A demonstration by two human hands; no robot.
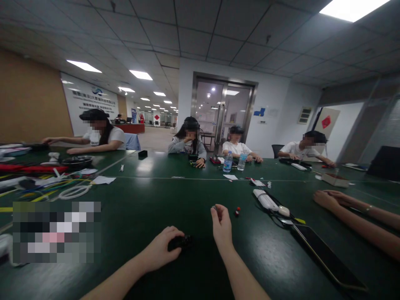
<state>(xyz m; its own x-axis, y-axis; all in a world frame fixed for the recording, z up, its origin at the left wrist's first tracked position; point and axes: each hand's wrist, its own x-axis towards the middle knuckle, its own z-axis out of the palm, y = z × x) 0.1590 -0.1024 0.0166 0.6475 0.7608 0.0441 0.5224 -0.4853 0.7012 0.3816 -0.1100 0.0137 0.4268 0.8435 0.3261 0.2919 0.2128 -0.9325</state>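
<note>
My left hand (164, 246) lies low over the dark green table, its thumb and fingers closed around a small black object (184, 241) whose kind I cannot make out. To the right, my right hand (222, 225) is raised slightly with thumb and forefinger pinched together. A tiny greyish piece (215, 207) shows at those fingertips, too small to name. Just right of that hand, a small red and dark item (237, 211) rests on the table.
A large phone (328, 254), a white power strip (265, 200) and a white earbud case (283, 211) lie to the right, near another person's clasped hands (331, 200). Cables (75, 191) clutter the left. Two water bottles (228, 161) stand farther back, before several seated people.
</note>
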